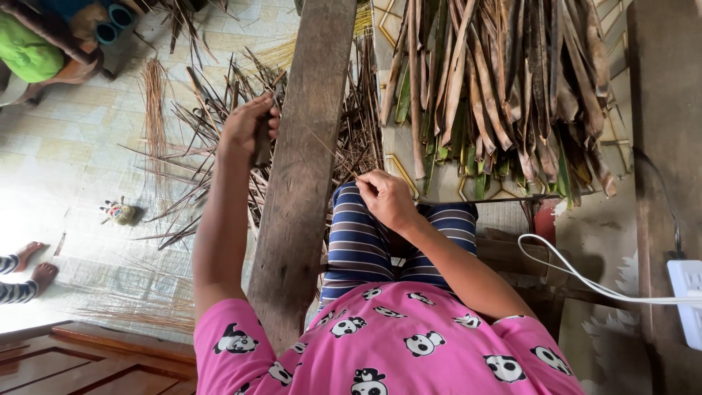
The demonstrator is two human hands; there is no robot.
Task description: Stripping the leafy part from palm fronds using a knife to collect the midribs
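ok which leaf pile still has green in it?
The bundle of long leaves stacked ahead of the right hand, green at its lower ends. The scattered strips by the left hand are all dry brown.

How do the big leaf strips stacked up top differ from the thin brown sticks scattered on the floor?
The leaf strips are broad, partly green and stacked together; the thin sticks are narrow, all brown and strewn loosely across the tiled floor. Both look like dried plant material.
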